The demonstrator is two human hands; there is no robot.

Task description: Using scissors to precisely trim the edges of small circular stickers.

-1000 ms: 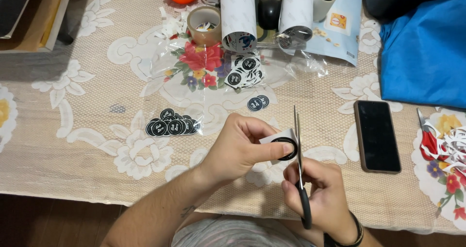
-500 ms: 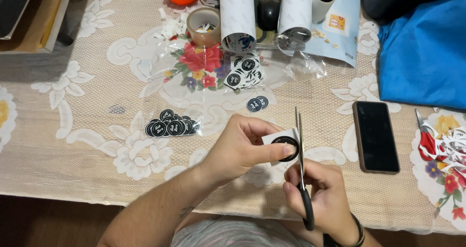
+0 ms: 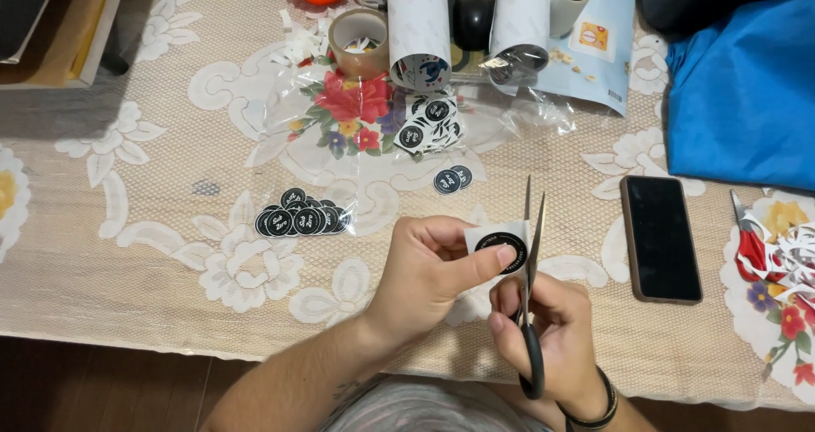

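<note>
Scissors at a round sticker, held above the lace tablecloth (image 3: 127,262)

The left hand (image 3: 429,271) pinches a white paper piece bearing 1 black round sticker (image 3: 501,249), thumb on its face; just right of it, the right hand (image 3: 548,330) grips black-handled scissors (image 3: 531,279), blades slightly parted at the paper's edge

Left hand (image 3: 429,271) pinches a small white paper piece printed with a black round sticker (image 3: 501,249). Right hand (image 3: 548,334) grips black-handled steel scissors (image 3: 531,279), blades slightly parted beside the paper's right edge. A row of cut black round stickers (image 3: 301,220) lies left on the lace-covered table (image 3: 127,254); a black smartphone (image 3: 660,237) lies right.
</note>
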